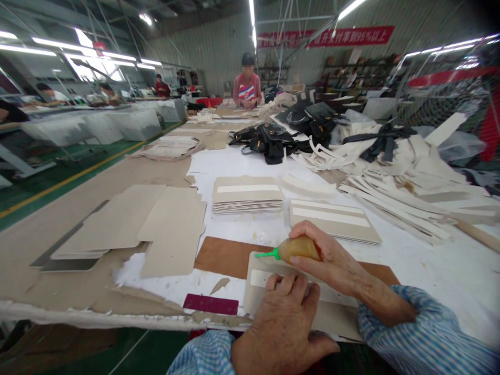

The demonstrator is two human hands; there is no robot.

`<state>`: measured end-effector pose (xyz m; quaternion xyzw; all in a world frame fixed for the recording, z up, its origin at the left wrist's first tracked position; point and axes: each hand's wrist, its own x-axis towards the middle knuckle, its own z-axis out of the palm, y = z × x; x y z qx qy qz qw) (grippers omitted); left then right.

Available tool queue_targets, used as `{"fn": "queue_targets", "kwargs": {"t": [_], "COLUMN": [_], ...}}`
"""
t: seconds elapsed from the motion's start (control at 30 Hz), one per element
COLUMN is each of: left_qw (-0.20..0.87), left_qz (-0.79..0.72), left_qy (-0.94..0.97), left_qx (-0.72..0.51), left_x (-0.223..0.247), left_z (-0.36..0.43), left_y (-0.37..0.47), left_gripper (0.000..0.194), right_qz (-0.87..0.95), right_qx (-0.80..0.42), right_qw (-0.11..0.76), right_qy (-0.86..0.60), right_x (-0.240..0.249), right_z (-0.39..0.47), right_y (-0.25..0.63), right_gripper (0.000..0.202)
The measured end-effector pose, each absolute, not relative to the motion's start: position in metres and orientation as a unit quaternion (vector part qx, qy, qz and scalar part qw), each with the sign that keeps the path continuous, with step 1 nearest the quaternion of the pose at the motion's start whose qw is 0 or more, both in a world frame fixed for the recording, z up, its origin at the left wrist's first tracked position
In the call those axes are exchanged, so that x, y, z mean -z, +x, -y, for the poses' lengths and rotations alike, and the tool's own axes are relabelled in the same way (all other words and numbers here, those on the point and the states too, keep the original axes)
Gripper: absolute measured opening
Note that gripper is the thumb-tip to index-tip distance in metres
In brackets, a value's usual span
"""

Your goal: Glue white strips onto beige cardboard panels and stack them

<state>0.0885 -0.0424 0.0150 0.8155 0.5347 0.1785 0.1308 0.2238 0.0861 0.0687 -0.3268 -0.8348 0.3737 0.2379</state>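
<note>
My right hand (326, 255) is wrapped round a glue bottle (297, 250) holding amber liquid, with a green nozzle (267, 254). The bottle lies tilted, its tip pointing left just over the far left corner of a beige panel (254, 298). A white strip (258, 278) runs along that panel, partly hidden under my hands. My left hand (284, 320) rests on the panel with bent fingers on the strip and the thumb stretched out to the right; it grips nothing. Beneath the panel's far edge lies a brown leather-like sheet (226, 258).
Beyond my hands are two stacks of beige panels with white strips (247, 195) (332, 220). Loose panels (172, 229) lie left, a maroon strip (211, 304) near the front edge. Black bags (269, 139) and white strip offcuts (402, 203) pile up right. A person (247, 88) stands at the far end.
</note>
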Motion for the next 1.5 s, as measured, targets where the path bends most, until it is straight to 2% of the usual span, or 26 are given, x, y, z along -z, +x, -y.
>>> {"fn": "queue_targets", "kwargs": {"t": [0.3, 0.67, 1.07, 1.5], "left_qw": [0.138, 0.155, 0.138, 0.159], "left_qz": [-0.530, -0.535, -0.539, -0.539], "left_qy": [0.820, 0.813, 0.815, 0.812], "left_qx": [-0.169, -0.171, -0.162, -0.158], "left_x": [-0.014, -0.015, -0.010, -0.013], "left_z": [0.043, 0.042, 0.044, 0.043], "left_y": [0.087, 0.087, 0.087, 0.087], "left_gripper": [0.068, 0.069, 0.079, 0.079], "right_qz": [0.903, 0.928, 0.937, 0.929], "right_qx": [-0.274, -0.227, -0.210, -0.213], "right_qw": [0.193, 0.157, 0.130, 0.088], "right_qy": [-0.267, -0.252, -0.246, -0.290], "right_x": [-0.095, -0.109, -0.121, -0.130], "right_z": [-0.089, -0.092, -0.094, -0.096], "right_y": [0.209, 0.195, 0.180, 0.184], "right_gripper": [0.023, 0.017, 0.020, 0.017]}}
